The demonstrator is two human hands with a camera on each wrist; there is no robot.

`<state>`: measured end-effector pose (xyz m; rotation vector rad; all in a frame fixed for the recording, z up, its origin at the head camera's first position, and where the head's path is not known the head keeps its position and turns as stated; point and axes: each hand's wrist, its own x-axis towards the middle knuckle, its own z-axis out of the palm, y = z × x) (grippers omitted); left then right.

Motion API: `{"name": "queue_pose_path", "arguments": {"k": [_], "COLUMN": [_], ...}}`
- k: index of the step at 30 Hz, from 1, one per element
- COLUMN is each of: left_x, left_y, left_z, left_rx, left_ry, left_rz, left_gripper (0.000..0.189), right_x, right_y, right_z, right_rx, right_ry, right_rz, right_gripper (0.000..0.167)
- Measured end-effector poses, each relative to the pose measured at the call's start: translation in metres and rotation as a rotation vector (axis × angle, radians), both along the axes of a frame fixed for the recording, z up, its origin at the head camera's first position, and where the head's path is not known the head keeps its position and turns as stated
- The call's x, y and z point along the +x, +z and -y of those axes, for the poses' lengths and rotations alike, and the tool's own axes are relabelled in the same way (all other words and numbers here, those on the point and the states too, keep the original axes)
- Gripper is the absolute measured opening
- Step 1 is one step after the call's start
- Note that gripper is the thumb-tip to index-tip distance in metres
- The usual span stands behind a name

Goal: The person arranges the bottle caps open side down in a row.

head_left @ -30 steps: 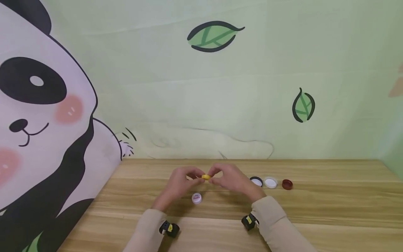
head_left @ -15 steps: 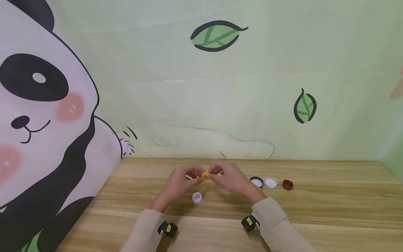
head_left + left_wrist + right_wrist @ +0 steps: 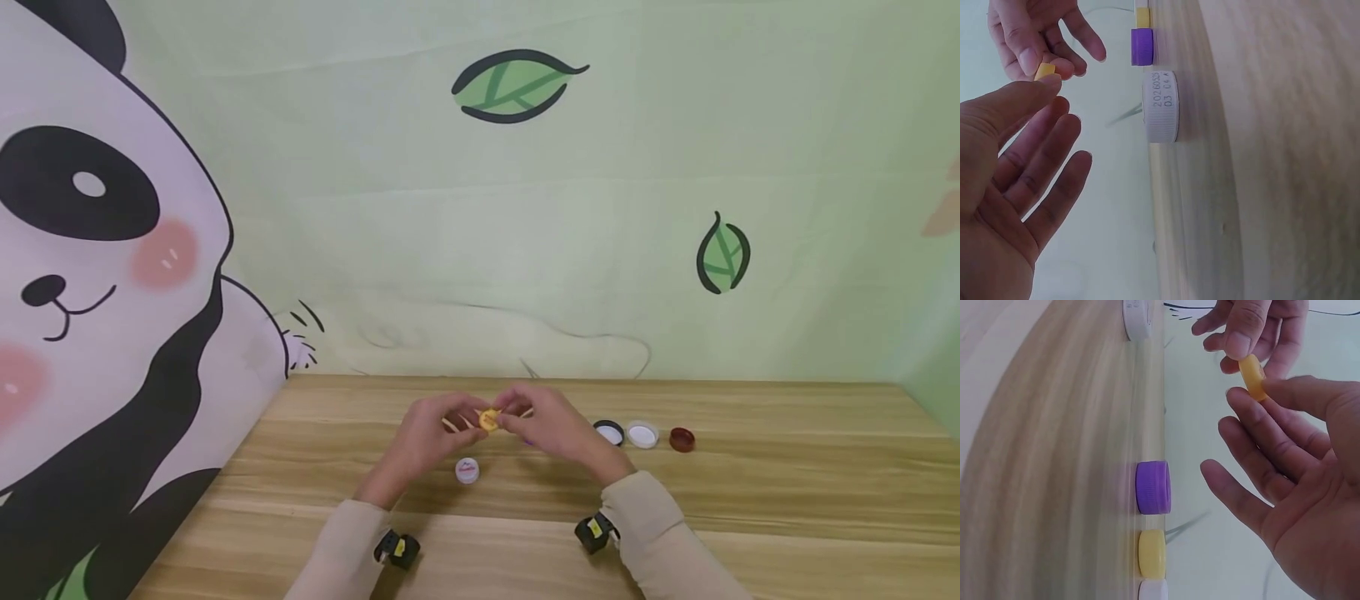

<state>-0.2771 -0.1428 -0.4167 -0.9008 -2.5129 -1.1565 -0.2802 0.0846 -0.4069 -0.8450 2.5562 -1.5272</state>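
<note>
A yellow-orange bottle cap (image 3: 489, 419) is held above the table between both hands, its printed face turned towards the head camera. My left hand (image 3: 426, 437) pinches one side of it by thumb and fingertip. From the other side my right hand (image 3: 551, 425) pinches it too; in the right wrist view, that hand's remaining fingers spread loosely. A white bottle cap (image 3: 467, 471) lies on the table below and near the left hand, with printed digits on its side in the left wrist view. Beyond it stands a purple cap (image 3: 1154, 487), mostly covered by the right hand in the head view.
Right of the right hand lie a black-rimmed cap (image 3: 609, 432), a white cap (image 3: 642, 434) and a dark red cap (image 3: 682, 439). The right wrist view also has a pale yellow cap (image 3: 1152, 553) beside the purple one. A printed cloth wall stands behind the wooden table (image 3: 787, 483).
The yellow-orange cap has turned between the fingers, from edge-on to showing its printed face. Both hands have stayed in almost the same place, still holding it.
</note>
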Motion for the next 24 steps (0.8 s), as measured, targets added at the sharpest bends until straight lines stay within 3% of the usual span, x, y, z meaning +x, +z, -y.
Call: {"name": "queue_pose_path", "arguments": {"k": [12,24], "left_x": [0.0014,0.0006], "left_y": [0.0015,0.0001], "left_z": [0.0007,0.0071], "left_rx": [-0.026,-0.050], "left_ry": [0.042,-0.086], "left_rz": [0.108,0.223], "left_gripper": [0.019,0.017], "right_x": [0.0006,0.0043], "right_y": [0.0033,-0.0053], "right_z": [-0.0012,-0.0034], "right_rx": [0.096,0.093], "right_ry": [0.028,0.098], "right_rz": [-0.063,-0.041], "right_gripper": [0.019,0.018]}}
